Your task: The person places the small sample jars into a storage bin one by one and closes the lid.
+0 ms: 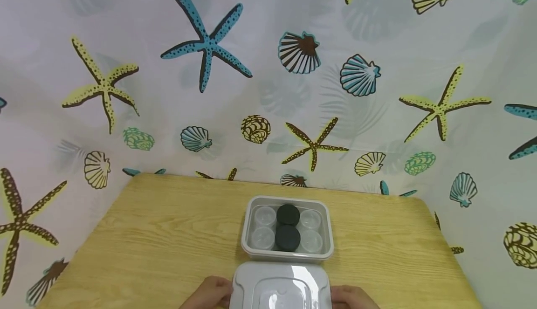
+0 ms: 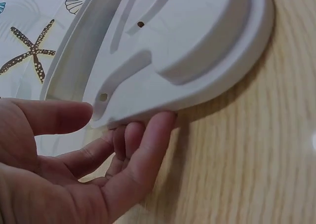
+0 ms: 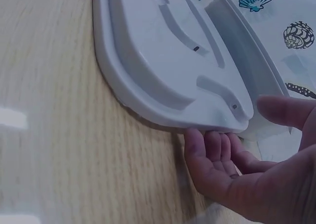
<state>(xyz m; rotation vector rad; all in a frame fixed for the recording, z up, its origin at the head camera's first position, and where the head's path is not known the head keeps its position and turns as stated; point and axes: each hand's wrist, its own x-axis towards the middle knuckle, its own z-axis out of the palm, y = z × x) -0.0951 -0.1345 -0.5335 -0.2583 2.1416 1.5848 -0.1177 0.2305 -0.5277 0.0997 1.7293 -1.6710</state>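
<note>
A white plastic lid (image 1: 251, 283) with rounded corners and a raised middle lies between my two hands at the lower edge of the head view. My left hand (image 1: 209, 294) holds its left side. In the left wrist view, curled fingertips (image 2: 160, 120) sit under the lid's rim and the thumb is by its corner. My right hand (image 1: 352, 297) holds the opposite side, its fingertips (image 3: 195, 137) under the rim. Just behind the lid stands an uncovered white box (image 1: 289, 255), holding several clear round cups (image 1: 265, 216) and two black round pieces (image 1: 287, 238).
The wood-grain table (image 1: 168, 234) stretches out on both sides of the box. A white curtain (image 1: 268, 90) printed with starfish and shells hangs behind the table and along its sides.
</note>
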